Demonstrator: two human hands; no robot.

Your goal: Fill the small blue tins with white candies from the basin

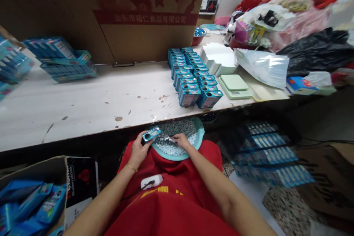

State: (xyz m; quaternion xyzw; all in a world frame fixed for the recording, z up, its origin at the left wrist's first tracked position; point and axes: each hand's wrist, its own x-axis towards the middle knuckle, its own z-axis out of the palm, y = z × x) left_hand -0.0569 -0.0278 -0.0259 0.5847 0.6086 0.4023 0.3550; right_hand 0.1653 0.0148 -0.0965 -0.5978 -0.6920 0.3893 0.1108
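My left hand (139, 150) is closed around a small blue tin (151, 134) with a dark round opening on its top, held at the left rim of a turquoise basin (199, 132). Small white pellets (184, 129) fill much of the basin, which rests at my lap. Over the pellets, my right hand (181, 140) grips a metal scoop (169, 139) whose end points toward the tin and seems to carry some pellets. Two rows of similar blue tins (189, 96) stand upright on the white table (110, 99) above the basin.
A pale green scale (235, 84) and white card stacks (218, 57) sit right of the tins. Plastic bags pile up behind. A large cardboard box (143, 40) backs the table. Blue packs fill a carton (65, 191) at lower left; stacked packs (271, 151) stand at lower right.
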